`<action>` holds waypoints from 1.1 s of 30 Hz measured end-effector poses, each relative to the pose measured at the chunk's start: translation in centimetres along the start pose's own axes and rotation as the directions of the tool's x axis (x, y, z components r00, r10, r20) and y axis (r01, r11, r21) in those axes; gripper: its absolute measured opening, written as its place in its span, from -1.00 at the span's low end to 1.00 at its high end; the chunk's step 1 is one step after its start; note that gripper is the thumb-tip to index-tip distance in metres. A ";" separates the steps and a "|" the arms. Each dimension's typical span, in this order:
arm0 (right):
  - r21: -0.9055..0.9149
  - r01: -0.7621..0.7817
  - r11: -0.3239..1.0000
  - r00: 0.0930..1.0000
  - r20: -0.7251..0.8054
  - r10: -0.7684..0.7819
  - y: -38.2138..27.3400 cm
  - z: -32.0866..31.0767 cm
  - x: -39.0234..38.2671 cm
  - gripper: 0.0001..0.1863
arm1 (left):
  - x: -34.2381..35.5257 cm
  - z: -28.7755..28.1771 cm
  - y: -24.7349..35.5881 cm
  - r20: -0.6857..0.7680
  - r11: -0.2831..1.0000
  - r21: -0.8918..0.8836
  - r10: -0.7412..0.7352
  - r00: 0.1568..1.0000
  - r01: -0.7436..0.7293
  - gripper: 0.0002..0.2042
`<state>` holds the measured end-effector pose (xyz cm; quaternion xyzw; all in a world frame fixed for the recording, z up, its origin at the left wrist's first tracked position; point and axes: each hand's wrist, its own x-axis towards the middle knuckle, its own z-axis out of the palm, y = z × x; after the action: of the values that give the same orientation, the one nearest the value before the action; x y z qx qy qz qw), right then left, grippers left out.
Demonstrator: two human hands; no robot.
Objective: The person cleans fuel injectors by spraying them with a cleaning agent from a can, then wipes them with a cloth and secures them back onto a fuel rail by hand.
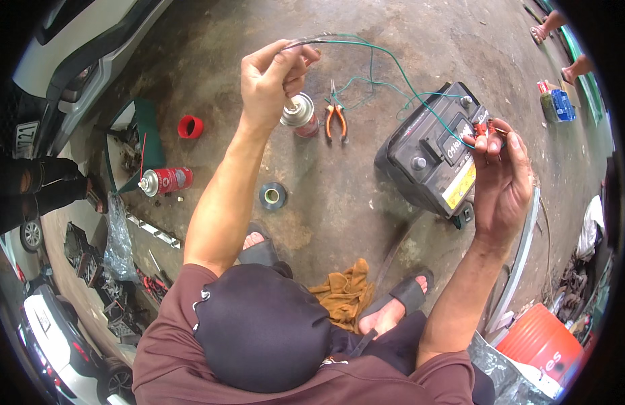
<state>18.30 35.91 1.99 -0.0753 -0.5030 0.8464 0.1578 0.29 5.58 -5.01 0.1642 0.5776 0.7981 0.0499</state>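
Raised at upper centre, my left hand is closed, pinching the black-sheathed end of a thin green wire. The wire arcs over to the right, with loose loops hanging behind it. Over the right edge of a black car battery, my right hand grips small red connectors between thumb and fingers, where the green wire runs in. Below my left hand stands a spray can, partly behind the wrist. Orange-handled needle-nose pliers lie on the floor between that can and the battery.
A roll of dark tape, a red cap and a red spray can sit left. A green box is beyond. A brown cloth lies between my feet; an orange bucket stands lower right. Other people's legs show at both sides.
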 end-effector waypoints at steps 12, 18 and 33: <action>0.031 -0.005 1.000 1.000 0.009 0.004 1.1 -0.2 0.5 -0.70 | -0.4 0.6 -0.8 -0.045 0.999 0.042 0.018 0.999 -0.016 -0.73; 0.058 -0.010 0.998 1.000 0.021 0.009 1.3 -0.2 0.6 -0.71 | -1.3 0.1 -0.6 -0.029 0.982 0.143 0.132 0.991 -0.126 -0.67; 0.054 -0.023 0.998 0.999 0.048 0.020 1.4 0.2 0.4 -0.69 | -0.8 -1.2 -0.1 0.038 0.978 0.098 -0.188 0.981 0.183 -0.77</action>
<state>17.60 35.24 0.85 -0.0564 -0.4825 0.8630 0.1386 0.61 4.32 -5.58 0.1304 0.6259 0.7579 0.1299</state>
